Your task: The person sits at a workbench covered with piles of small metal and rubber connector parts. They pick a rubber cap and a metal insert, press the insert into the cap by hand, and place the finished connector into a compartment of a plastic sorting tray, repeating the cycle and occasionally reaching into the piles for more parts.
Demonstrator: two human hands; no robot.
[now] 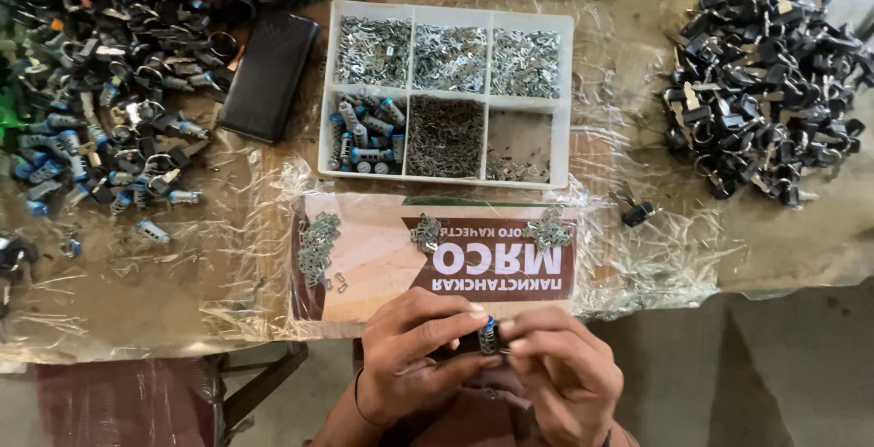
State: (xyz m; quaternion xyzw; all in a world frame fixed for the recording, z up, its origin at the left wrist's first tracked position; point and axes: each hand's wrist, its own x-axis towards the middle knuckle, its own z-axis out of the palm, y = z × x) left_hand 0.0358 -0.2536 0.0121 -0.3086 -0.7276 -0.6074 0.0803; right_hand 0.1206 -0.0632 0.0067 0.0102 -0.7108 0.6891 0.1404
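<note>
A small metal cylinder with a blue band [488, 334] is held at the near edge of the table [801, 247], pinched between both hands. The left hand [414, 356] is closed around its lower part, thumb and forefinger narrowed on it; the right hand [557, 365] is pressed against it from the other side, its fingertips [515, 336] drawn tight together on the part. A dark band is worn on the left wrist.

Just beyond the hands, a printed cardboard sheet [382, 265] is laid flat on clear plastic film. Three small heaps of metal plates [317, 245] are spread on it (one at the left edge, two toward the upper right).

Behind the sheet a white compartment tray [446, 92] is set, six cells in two rows. The upper three cells are filled with bright stamped metal pieces; blue-banded cylinders [366, 136] are kept in the lower left cell, fine dark parts in the lower middle, and only a few bits in the lower right.

A black flat case [269, 74] lies left of the tray. Further left a loose pile of similar cylinders and rings [100, 101] is scattered. At the far right a heap of black-headed keys [769, 83] is stacked, with one stray key [635, 210] lying apart.
</note>
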